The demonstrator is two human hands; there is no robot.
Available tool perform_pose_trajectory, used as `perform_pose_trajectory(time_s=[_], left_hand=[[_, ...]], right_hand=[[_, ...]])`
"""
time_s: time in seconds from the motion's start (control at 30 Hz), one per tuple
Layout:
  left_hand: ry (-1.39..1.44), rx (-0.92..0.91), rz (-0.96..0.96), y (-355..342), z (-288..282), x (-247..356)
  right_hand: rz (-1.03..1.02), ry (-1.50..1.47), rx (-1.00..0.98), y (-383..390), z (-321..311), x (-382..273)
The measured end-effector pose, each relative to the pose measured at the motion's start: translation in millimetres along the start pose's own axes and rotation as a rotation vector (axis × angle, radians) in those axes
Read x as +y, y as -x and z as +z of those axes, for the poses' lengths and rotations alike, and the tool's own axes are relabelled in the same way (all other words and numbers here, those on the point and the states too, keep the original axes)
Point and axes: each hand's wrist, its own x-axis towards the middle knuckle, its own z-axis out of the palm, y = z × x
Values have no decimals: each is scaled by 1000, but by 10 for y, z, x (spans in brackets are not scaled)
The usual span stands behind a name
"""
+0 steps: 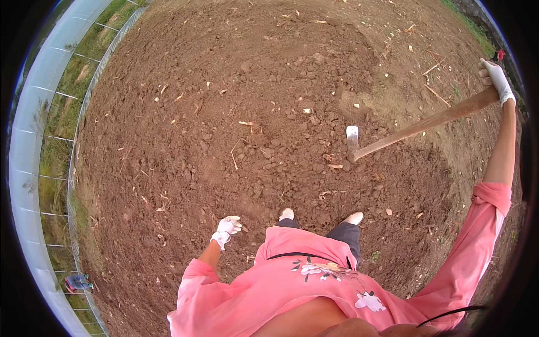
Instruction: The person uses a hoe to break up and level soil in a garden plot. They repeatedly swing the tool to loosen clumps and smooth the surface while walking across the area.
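My right hand [496,80], in a white glove, is closed on the upper end of a hoe's wooden handle [432,121] at the far right. The handle slants down and left to the hoe's metal blade [352,138], which rests on the loose brown soil [236,112] ahead of my feet. My left hand [228,229], also white-gloved, hangs beside my body with its fingers loosely apart and nothing in it. Where the blade meets the soil, its lower edge is partly hidden.
My light shoes [352,218] stand on the soil just below the blade. Dry stalks [438,95] and pale bits lie scattered about. Along the left runs a wire fence [74,185] before a long pale structure [25,180]. Blue and red items [78,283] lie near the fence.
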Motion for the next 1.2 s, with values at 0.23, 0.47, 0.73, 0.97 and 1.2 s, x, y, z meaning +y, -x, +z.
perform_pose_trajectory(time_s=[0.23,0.47,0.73,0.97,1.2], left_hand=[[34,38,-16,88,-441,-14],[-58,38,-147,133,-228,-275],[-181,-38,-47,-131,222,811],[-81,-84,75,-671,842,2628],[-382,-314,406,-1412,2347,5207]], right_hand=[[54,22,40,253,-87,146],[52,105,163,478,-128,109],[5,40,205,19,-131,16],[-52,70,217,-1257,-204,-5],[-24,119,275,-3044,-608,575]])
